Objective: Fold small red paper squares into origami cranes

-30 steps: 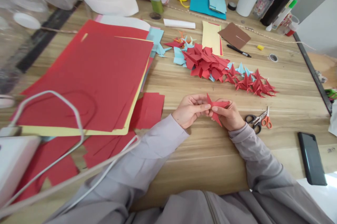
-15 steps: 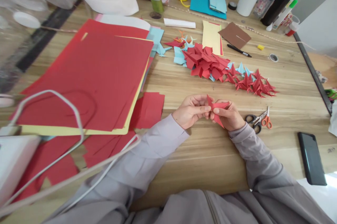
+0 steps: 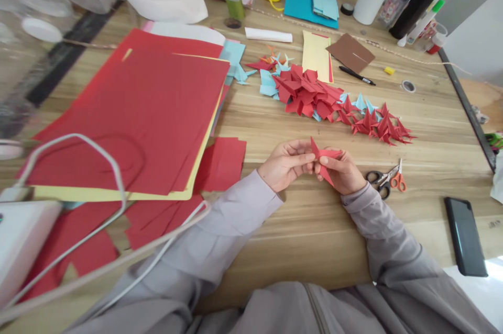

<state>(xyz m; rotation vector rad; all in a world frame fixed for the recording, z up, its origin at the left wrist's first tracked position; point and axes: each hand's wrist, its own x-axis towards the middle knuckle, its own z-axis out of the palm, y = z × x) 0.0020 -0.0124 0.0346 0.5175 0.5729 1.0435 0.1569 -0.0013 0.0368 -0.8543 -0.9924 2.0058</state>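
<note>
Between my two hands, above the wooden table, is a folded red origami piece with several pointed arms. My left hand pinches its left side between thumb and fingers. From the other side my right hand is closed on it, thumb pressed on the middle. Parts of the piece are hidden behind the fingers. Just beyond my hands lies a heap of folded red paper pieces, and to its right a row of red paper cranes with some light blue ones.
Large red sheets and smaller red squares lie at left, near a white cable. Scissors rest right of my right hand, a black phone farther right. A pen and brown paper lie farther back.
My fingers have shifted slightly on the red origami piece, and its upper point has tilted a little. Both hands keep hold of it in nearly the same place.
</note>
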